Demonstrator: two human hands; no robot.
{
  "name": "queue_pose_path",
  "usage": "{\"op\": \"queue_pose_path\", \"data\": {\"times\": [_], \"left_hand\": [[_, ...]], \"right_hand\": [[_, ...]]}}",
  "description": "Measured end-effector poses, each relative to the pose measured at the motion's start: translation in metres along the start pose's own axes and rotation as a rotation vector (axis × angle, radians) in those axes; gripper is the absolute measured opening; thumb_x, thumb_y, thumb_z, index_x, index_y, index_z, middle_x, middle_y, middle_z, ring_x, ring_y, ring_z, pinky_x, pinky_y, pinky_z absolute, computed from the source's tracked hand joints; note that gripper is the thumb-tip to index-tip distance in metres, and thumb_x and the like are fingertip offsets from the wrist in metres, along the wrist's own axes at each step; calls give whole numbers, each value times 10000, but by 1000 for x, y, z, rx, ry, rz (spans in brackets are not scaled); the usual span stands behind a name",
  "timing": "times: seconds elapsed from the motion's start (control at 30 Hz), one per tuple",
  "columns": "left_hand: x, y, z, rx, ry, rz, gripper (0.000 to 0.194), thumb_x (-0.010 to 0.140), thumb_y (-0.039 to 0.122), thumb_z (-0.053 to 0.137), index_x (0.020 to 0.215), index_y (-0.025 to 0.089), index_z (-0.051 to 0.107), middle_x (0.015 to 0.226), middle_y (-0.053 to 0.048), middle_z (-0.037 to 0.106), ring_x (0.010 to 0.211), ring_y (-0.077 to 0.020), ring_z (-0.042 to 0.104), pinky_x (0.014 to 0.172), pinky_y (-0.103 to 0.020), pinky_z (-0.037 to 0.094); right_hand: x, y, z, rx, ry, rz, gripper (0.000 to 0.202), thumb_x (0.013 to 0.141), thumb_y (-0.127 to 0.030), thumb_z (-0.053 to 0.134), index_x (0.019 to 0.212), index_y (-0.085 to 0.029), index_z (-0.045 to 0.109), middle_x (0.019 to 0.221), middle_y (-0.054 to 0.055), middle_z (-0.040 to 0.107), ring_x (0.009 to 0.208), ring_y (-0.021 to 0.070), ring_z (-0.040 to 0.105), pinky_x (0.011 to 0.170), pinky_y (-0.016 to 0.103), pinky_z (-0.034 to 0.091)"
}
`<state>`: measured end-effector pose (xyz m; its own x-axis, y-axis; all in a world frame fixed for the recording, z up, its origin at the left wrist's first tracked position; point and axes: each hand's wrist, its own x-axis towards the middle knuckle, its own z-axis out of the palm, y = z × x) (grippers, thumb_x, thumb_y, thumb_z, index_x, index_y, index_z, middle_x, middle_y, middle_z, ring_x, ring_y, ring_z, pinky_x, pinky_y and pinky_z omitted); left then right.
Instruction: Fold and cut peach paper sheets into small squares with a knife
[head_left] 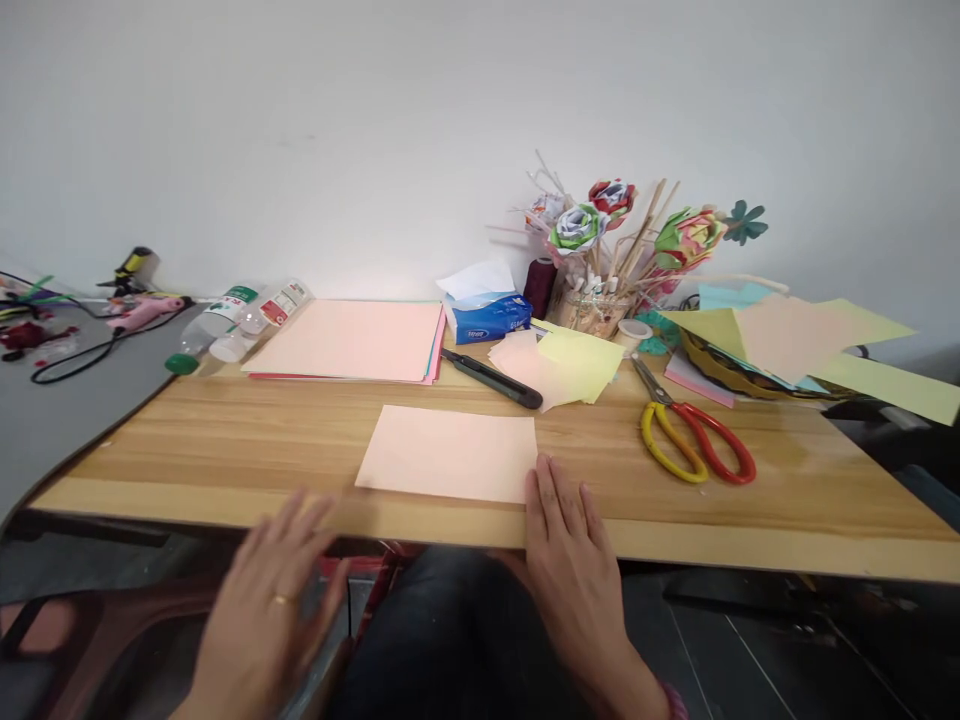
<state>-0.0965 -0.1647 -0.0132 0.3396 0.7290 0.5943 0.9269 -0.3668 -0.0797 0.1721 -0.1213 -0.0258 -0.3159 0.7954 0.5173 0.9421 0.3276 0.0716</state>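
Note:
A pale pink sheet of paper point(450, 452) lies flat near the table's front edge. My right hand point(571, 535) rests flat with straight fingers, its fingertips at the sheet's lower right corner. Slightly blurred, my left hand point(274, 585) hovers in front of the table edge, left of the sheet and apart from it, fingers stretched and thumb spread. It holds nothing. Just behind the sheet lie a dark utility knife point(495, 380) and several pink and yellow paper pieces point(574, 362). Scissors point(686, 425) with one yellow and one red handle lie to the right.
A stack of coloured paper point(349, 340) lies at the back left beside plastic bottles point(217, 325) and a pink glue gun point(148, 312). Behind are a blue tissue pack point(491, 320) and a jar of sticks and paper flowers point(592, 305). Paper sheets top a basket point(720, 372) at right.

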Motion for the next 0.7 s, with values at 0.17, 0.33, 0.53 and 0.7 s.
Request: {"op": "queue_pose_path", "data": {"times": [0.17, 0.33, 0.53, 0.7], "left_hand": [[22, 51, 17, -64, 4, 220, 373, 899, 208, 518, 1269, 169, 500, 1240, -96, 602, 1121, -227, 562, 959, -351, 415], [24, 44, 22, 8, 25, 175, 407, 917, 104, 410, 1222, 317, 576, 1021, -25, 694, 770, -164, 622, 688, -289, 458], [35, 18, 21, -390, 15, -19, 296, 941, 212, 445, 1086, 343, 667, 911, -8, 672, 728, -116, 625, 640, -203, 502], [38, 19, 34, -493, -67, -109, 306, 966, 322, 387, 1078, 331, 672, 1028, -13, 672, 958, -179, 630, 767, -285, 550]], "right_hand": [[-12, -10, -21, 157, 210, -10, 219, 907, -182, 443, 929, -156, 660, 1152, 83, 655, 1099, 196, 584, 1054, 331, 282], [-16, -1, -41, 411, 295, -204, 159, 886, -171, 477, 841, -211, 625, 997, -8, 718, 1013, 116, 623, 1042, 273, 305], [-18, 18, -24, 543, 353, -59, 630, 812, -172, 599, 1381, -145, 331, 1174, 146, 610, 1151, 214, 539, 907, 374, 479], [0, 19, -13, 429, 136, -207, 527, 830, -169, 555, 1339, -181, 418, 1285, 123, 546, 1262, 232, 426, 970, 420, 435]]}}
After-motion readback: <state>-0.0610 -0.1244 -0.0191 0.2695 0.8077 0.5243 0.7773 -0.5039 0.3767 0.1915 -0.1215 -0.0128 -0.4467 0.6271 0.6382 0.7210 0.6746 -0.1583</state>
